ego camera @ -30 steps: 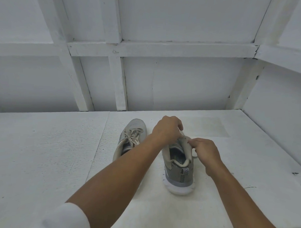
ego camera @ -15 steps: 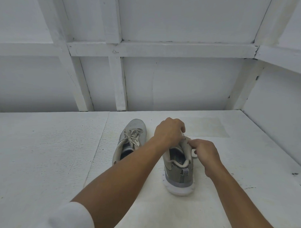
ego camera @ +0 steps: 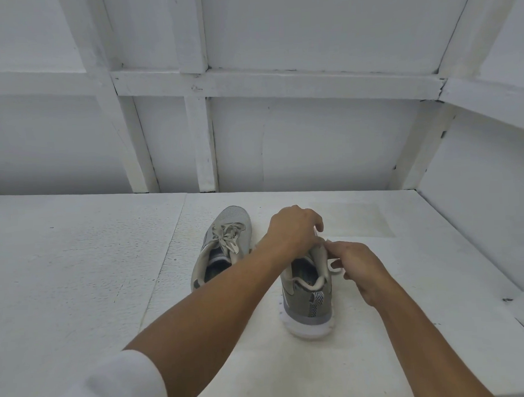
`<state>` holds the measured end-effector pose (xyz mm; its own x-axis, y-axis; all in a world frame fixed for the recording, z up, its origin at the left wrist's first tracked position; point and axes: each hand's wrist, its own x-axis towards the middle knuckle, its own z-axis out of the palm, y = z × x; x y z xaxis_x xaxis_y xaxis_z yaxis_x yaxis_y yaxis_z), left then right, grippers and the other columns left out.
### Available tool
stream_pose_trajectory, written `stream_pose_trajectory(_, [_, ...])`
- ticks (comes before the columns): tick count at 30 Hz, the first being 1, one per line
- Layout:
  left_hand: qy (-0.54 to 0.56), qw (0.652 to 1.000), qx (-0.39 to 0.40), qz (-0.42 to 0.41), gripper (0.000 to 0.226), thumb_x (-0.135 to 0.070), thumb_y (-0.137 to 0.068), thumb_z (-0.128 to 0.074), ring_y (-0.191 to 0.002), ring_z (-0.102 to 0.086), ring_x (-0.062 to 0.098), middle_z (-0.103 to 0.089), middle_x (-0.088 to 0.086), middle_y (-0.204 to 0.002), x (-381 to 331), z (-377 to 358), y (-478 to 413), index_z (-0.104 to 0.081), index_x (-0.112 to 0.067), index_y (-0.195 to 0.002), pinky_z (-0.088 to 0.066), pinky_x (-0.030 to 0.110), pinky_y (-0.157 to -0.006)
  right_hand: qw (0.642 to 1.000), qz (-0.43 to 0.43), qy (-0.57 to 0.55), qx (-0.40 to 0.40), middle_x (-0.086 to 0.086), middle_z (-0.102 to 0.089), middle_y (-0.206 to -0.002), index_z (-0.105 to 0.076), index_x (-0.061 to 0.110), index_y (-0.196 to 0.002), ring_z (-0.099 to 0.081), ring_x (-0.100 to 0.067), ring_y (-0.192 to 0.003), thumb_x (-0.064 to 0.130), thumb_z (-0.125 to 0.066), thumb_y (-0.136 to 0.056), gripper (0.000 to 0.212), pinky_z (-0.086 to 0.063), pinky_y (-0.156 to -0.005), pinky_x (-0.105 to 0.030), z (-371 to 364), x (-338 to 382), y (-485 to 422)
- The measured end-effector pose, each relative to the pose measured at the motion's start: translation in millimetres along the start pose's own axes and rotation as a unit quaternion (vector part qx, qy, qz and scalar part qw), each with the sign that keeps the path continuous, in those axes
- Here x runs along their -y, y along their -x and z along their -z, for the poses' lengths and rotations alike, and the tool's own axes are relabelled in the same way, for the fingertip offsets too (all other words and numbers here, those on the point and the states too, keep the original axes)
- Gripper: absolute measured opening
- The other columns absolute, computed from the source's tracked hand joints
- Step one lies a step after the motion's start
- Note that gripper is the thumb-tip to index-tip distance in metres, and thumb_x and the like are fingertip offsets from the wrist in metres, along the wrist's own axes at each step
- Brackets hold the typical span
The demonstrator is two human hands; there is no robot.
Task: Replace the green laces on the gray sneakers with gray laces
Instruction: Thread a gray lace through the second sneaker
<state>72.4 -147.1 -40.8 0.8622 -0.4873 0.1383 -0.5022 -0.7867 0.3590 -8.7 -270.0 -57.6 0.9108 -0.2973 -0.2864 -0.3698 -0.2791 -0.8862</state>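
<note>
Two gray sneakers stand side by side on the white table (ego camera: 79, 279), heels toward me. The left sneaker (ego camera: 224, 247) is laced with a pale lace tied in a bow (ego camera: 228, 238). My left hand (ego camera: 294, 230) reaches across over the front of the right sneaker (ego camera: 307, 297), fingers curled down onto its lacing area, which it hides. My right hand (ego camera: 358, 269) is at the sneaker's right side and pinches a pale lace end (ego camera: 336, 271) near the tongue. The laces under my hands are mostly hidden.
White panelled walls with wooden battens (ego camera: 202, 135) close the table at the back and on the right (ego camera: 477, 190). A small dark speck (ego camera: 507, 299) lies near the table's right edge.
My right hand has shifted a little to the right and back from the tongue, drawing a bit of lace out. My left hand stays curled over the front of the right sneaker.
</note>
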Motion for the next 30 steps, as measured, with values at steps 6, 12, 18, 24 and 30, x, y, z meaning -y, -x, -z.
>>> stream_pose_trajectory(6, [-0.025,0.998,0.032,-0.047,0.043,-0.013,-0.092,-0.054,-0.115,-0.054,0.019,-0.069,-0.006,-0.114,2.4,3.4,5.7,-0.053,-0.026,-0.133,-0.037,0.035,-0.097,0.997,0.060,0.052,-0.007,0.008,-0.070,-0.094,-0.070,0.025,-0.095,-0.063,-0.015,-0.081,0.027,-0.051,-0.099,0.019,-0.043,-0.065,-0.024,8.3,4.2,-4.9])
stream_pose_trajectory(12, [-0.005,1.000,0.003,-0.010,0.041,-0.014,-0.094,-0.047,-0.114,-0.051,0.023,-0.068,-0.006,-0.108,10.5,-7.9,11.5,-0.051,-0.032,-0.130,-0.029,0.037,-0.092,0.990,0.127,0.050,-0.019,0.003,-0.070,-0.092,-0.071,0.022,-0.090,-0.063,-0.019,-0.083,0.018,-0.057,-0.096,0.016,-0.047,-0.068,-0.025,4.1,1.8,-14.7])
stream_pose_trajectory(18, [0.013,0.994,-0.105,0.041,0.041,-0.017,-0.088,-0.058,-0.119,-0.040,0.022,-0.054,-0.001,-0.126,10.6,-4.5,36.0,-0.055,-0.027,-0.128,-0.030,0.037,-0.094,0.986,0.130,-0.032,-0.095,-0.002,-0.066,-0.088,-0.055,0.014,-0.086,-0.067,-0.021,-0.083,0.011,-0.046,-0.099,0.016,-0.047,-0.067,-0.030,15.4,5.3,-26.2])
stream_pose_trajectory(24, [0.240,0.946,-0.149,0.160,0.023,-0.031,-0.088,-0.064,-0.093,-0.051,0.013,-0.051,-0.002,-0.104,15.2,-15.2,65.5,-0.051,-0.022,-0.106,-0.040,0.024,-0.075,0.778,0.139,-0.611,-0.050,-0.001,-0.060,-0.072,-0.052,0.013,-0.078,-0.053,-0.010,-0.051,-0.002,-0.067,-0.062,0.026,-0.040,-0.045,-0.019,87.4,49.8,-30.3])
stream_pose_trajectory(30, [0.290,0.918,-0.176,0.204,0.018,-0.033,-0.091,-0.061,-0.084,-0.057,0.013,-0.058,-0.002,-0.096,18.3,-25.9,69.2,-0.052,-0.019,-0.097,-0.047,0.028,-0.071,0.934,0.263,0.241,-0.016,0.014,-0.059,-0.094,-0.067,0.028,-0.094,-0.049,-0.001,-0.064,0.020,-0.068,-0.089,0.010,-0.036,-0.062,-0.014,31.8,11.8,-29.2])
